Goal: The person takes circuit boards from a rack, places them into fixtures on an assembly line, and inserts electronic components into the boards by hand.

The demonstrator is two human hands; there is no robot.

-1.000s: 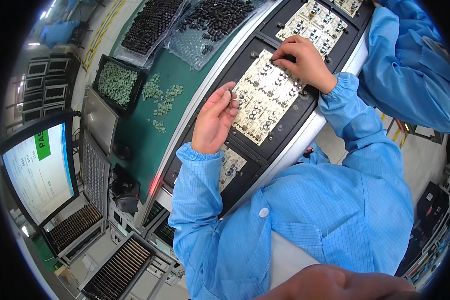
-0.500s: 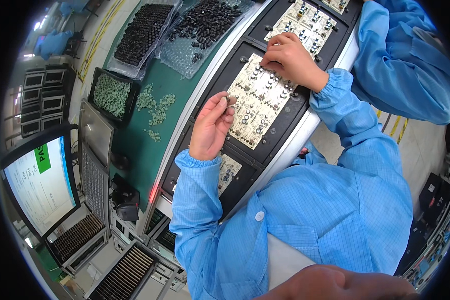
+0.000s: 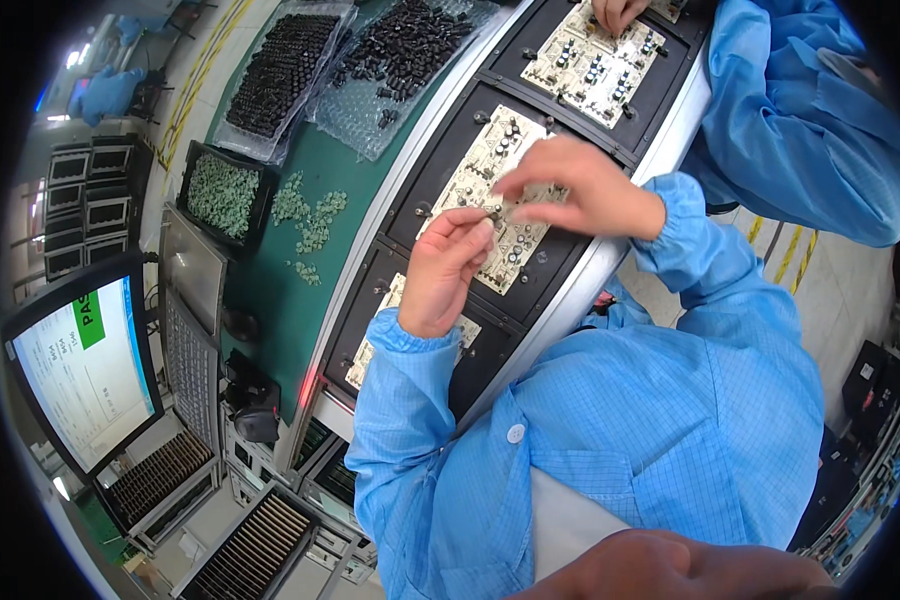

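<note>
Pinching a small greenish part (image 3: 493, 214), the grip of the left hand (image 3: 444, 268) hangs over a pale circuit board (image 3: 482, 172) seated in a black carrier (image 3: 448, 160). Just beside it, the right hand (image 3: 588, 190) has its grip spread, thumb apart from the fingers and blurred; whether it holds anything tiny cannot be told. The board looks well along: dark upright components (image 3: 511, 129) already stand at its far end, and others show nearer. Which positions remain unfilled is hidden by the hands or too small to tell. Plenty of stock seems left: loose green parts (image 3: 315, 228) lie on the green surface (image 3: 280, 310), near a black bin (image 3: 267, 200) holding more. Over the next board (image 3: 582, 68), also populated, is a co-worker's hand (image 3: 618, 12).
</note>
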